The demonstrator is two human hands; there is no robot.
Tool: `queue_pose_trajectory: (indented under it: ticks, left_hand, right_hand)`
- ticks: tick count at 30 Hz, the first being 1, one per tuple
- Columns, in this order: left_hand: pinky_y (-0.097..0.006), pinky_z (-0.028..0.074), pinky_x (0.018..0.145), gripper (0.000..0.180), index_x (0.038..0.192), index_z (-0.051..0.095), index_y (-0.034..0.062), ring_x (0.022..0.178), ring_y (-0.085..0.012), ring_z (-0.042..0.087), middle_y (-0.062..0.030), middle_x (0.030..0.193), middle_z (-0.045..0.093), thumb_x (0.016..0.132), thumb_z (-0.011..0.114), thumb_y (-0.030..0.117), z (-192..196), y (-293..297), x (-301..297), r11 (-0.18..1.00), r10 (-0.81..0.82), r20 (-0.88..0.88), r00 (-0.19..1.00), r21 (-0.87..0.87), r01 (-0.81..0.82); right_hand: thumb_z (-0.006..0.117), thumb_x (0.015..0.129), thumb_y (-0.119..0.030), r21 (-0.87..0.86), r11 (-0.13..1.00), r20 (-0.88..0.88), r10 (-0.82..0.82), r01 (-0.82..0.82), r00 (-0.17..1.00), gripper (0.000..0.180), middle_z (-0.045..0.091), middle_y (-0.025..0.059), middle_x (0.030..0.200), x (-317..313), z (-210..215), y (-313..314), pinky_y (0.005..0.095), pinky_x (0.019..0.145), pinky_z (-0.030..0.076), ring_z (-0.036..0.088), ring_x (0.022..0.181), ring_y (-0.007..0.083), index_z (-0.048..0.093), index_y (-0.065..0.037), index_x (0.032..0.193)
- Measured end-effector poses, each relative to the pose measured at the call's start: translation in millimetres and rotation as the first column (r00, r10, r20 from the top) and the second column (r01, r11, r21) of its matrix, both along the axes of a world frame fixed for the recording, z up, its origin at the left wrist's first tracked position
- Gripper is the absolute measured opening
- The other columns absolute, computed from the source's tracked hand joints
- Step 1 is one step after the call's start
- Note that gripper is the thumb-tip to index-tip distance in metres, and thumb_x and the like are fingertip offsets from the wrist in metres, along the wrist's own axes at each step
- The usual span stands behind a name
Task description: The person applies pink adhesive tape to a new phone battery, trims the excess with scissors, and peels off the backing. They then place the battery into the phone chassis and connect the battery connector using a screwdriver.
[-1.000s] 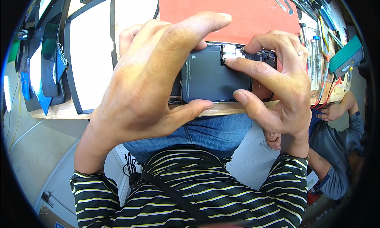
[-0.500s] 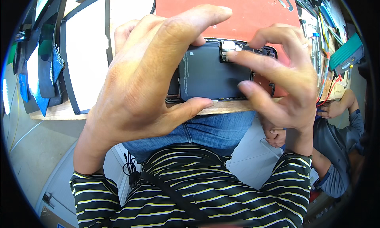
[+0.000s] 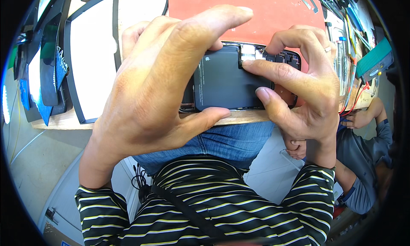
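Observation:
An opened smartphone lies across the near edge of the table with its inside facing up. Its black battery takes up most of the visible middle, and a silver metal part sits in a notch at the battery's far edge. My left hand spans the phone's left part, thumb at the near edge and fingers at the far edge, with the index finger raised. With its index fingertip, my right hand touches the notch below the silver part. The right thumb is apart from that finger, above the battery's right end.
An orange-red mat stretches beyond the phone. A white tray with a dark rim stands left, past it dark cases. Tools and a meter with a green strap lie right, near another person's arm.
My right index finger has moved slightly down and left, off the silver part's right side to the notch below it. The left hand has barely moved.

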State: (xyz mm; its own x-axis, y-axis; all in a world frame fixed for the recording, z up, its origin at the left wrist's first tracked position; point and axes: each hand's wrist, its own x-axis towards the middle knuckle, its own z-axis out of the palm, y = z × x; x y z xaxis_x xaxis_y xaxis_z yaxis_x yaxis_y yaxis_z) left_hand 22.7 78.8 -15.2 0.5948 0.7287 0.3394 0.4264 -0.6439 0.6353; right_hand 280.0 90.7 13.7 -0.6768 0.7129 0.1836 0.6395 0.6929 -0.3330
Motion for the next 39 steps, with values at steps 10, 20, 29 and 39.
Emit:
queue_pose_trajectory:
  ticks: [10, 20, 29, 39]
  left_hand:
    - [-0.038, 0.055, 0.098, 0.104, 0.145, 0.041, -0.0065, 0.108, -0.0251, 0.067, -0.0231, 0.146, 0.053, 0.061, 0.097, 0.016, -1, 0, 0, 1.0, 0.001, -0.002, 1.0, 0.01, -0.001]
    - [-0.038, 0.046, 0.1, 0.096, 0.147, 0.05, 0.0042, 0.107, -0.0254, 0.062, -0.0111, 0.111, 0.069, 0.062, 0.094, 0.019, 12, -4, 4, 0.995, 0.103, -0.084, 0.991, 0.026, -0.101]
    - [-0.039, 0.051, 0.103, 0.1, 0.149, 0.048, 0.0056, 0.112, -0.0254, 0.066, -0.0114, 0.113, 0.068, 0.062, 0.095, 0.017, 7, -5, 6, 0.995, 0.093, -0.059, 0.994, -0.017, -0.094]
    - [-0.042, 0.04, 0.107, 0.096, 0.148, 0.049, 0.006, 0.114, -0.0286, 0.06, -0.0101, 0.115, 0.069, 0.063, 0.093, 0.021, 11, -9, 6, 0.992, 0.125, -0.12, 0.985, 0.024, -0.123]
  right_hand:
    - [0.075, 0.061, -0.018, 0.043, 0.999, 0.03, 0.006, -0.007, 1.0, 0.039, 0.062, 0.0115, 0.098, -2, 2, 0, 0.0432, 0.092, 0.041, 0.057, 0.098, 0.0299, 0.081, -0.011, 0.1]
    - [0.081, 0.062, -0.022, 0.017, 1.0, -0.051, 0.0, 0.001, 0.999, 0.05, 0.061, 0.0093, 0.1, 5, 2, -5, 0.0425, 0.093, 0.04, 0.057, 0.098, 0.0288, 0.078, -0.008, 0.11]
    - [0.09, 0.058, -0.026, -0.026, 0.987, -0.108, -0.16, 0.158, 0.981, 0.057, 0.06, 0.0088, 0.094, 20, -5, -28, 0.0403, 0.09, 0.04, 0.057, 0.094, 0.027, 0.078, -0.007, 0.11]
    - [0.089, 0.057, -0.024, 0.101, 0.989, -0.025, -0.103, 0.105, 0.994, 0.051, 0.059, 0.0055, 0.091, 15, -1, -25, 0.0419, 0.086, 0.039, 0.056, 0.092, 0.0258, 0.079, -0.009, 0.104]
